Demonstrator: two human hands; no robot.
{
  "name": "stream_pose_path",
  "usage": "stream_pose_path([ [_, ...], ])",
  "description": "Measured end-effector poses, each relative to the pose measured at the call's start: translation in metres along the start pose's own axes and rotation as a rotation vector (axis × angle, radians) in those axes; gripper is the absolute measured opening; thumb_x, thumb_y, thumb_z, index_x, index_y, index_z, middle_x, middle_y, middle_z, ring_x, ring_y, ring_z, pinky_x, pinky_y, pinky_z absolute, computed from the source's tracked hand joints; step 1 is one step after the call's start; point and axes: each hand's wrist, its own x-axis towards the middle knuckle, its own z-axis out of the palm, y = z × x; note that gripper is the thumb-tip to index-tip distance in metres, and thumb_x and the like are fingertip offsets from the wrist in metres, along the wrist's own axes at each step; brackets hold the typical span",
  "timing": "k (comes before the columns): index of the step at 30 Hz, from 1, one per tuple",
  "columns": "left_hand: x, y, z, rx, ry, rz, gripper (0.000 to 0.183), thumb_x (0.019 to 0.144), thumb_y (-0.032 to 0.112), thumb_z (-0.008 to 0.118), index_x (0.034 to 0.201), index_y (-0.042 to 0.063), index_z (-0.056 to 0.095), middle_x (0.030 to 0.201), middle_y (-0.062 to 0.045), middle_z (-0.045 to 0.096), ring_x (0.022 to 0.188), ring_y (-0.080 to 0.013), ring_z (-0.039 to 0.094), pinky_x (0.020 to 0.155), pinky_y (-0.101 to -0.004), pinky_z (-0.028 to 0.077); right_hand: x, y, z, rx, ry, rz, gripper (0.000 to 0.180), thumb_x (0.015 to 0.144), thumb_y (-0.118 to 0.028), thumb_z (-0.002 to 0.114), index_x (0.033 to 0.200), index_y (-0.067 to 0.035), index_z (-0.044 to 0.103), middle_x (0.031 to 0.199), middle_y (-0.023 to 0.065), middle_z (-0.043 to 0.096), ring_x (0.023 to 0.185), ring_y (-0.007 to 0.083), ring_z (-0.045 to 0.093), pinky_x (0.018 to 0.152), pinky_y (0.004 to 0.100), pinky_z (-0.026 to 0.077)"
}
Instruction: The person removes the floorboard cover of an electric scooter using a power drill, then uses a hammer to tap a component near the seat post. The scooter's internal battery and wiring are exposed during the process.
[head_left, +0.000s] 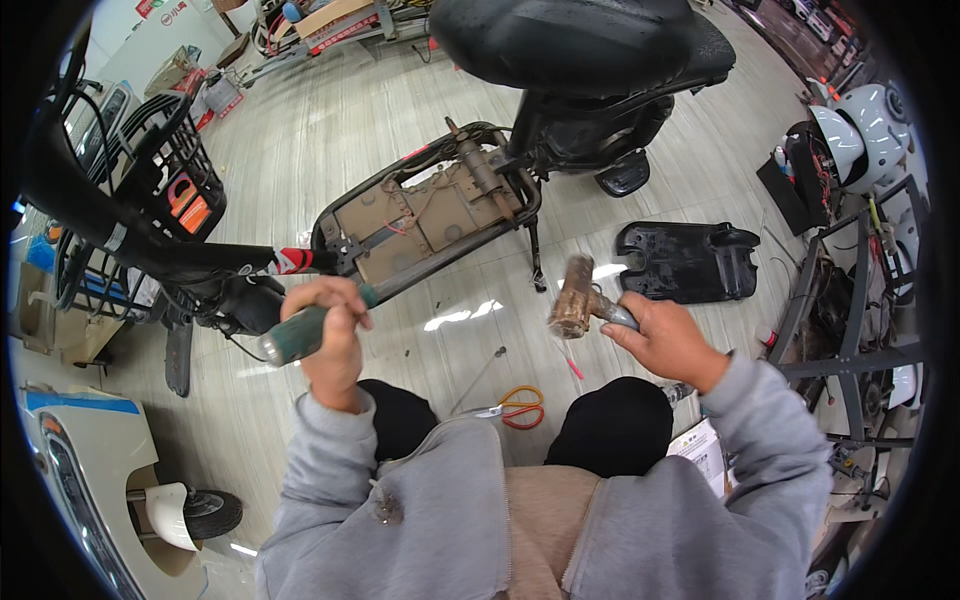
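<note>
My left hand (334, 330) is wrapped around a green tool handle (298, 339) with a metal cap at its near end, probably a screwdriver. Its working end points towards the lower frame rail of an electric scooter (420, 262); the tip cannot be made out. In my right hand (671, 337) is a short-handled hammer (574, 300), its rusty head slightly blurred and raised above the floor. Beyond both hands, the scooter's floor compartment (442, 214) lies uncovered, showing a dusty brown surface with thin wires. The two tools are well apart.
Orange- and red-handled scissors (521, 409) and a thin rod (480, 379) lie on the tiled floor (420, 375) by my knees. A black plastic footboard cover (686, 262) rests to the right. Metal racking (847, 322) with parts stands at right; a cream vehicle body (97, 465) stands at left.
</note>
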Motion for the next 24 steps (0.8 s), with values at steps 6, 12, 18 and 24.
stream_pose_path([
  [6, -0.006, 0.000, 0.028, -0.005, -0.284, -0.195, 0.027, 0.086, 0.023, 0.073, 0.094, 0.005, 0.053, 0.077, -0.009, 0.058, 0.069, -0.0176, 0.057, 0.062, -0.0310, 0.049, -0.029, 0.183, 0.223, -0.138, -0.048, 0.564, 0.032, 0.085, -0.036, 0.065, 0.097, -0.007, 0.058, 0.084, 0.0190, 0.069, 0.079, 0.0401, 0.066, 0.071, 0.0534, 0.050],
  [12, -0.016, -0.052, 0.084, 0.192, -0.473, -0.574, 0.030, 0.082, 0.025, 0.078, 0.091, 0.003, 0.060, 0.081, -0.004, 0.063, 0.076, -0.0117, 0.059, 0.067, -0.0290, 0.049, -0.032, 0.225, 0.293, 0.170, -0.053, 0.780, 0.036, 0.085, -0.035, 0.068, 0.100, -0.004, 0.058, 0.095, 0.0226, 0.068, 0.089, 0.0404, 0.066, 0.077, 0.0502, 0.051],
  [18, -0.022, -0.137, 0.129, 0.450, -0.597, -0.825, 0.031, 0.086, 0.030, 0.074, 0.087, 0.003, 0.057, 0.076, -0.004, 0.064, 0.075, -0.0092, 0.059, 0.067, -0.0285, 0.049, 0.045, 0.164, 0.192, 0.604, -0.091, 0.247, 0.070, 0.078, -0.047, 0.077, 0.126, -0.001, 0.056, 0.118, 0.0209, 0.062, 0.103, 0.0304, 0.063, 0.086, 0.0410, 0.051],
  [24, -0.022, -0.159, 0.166, 0.283, -0.499, -0.804, 0.037, 0.085, 0.026, 0.075, 0.106, 0.002, 0.057, 0.091, -0.007, 0.065, 0.074, -0.0149, 0.061, 0.069, -0.0313, 0.051, 0.115, 0.073, 0.081, 0.884, -0.411, -0.056, 0.053, 0.084, -0.032, 0.072, 0.123, 0.001, 0.055, 0.113, 0.0259, 0.063, 0.090, 0.0364, 0.066, 0.080, 0.0434, 0.051],
])
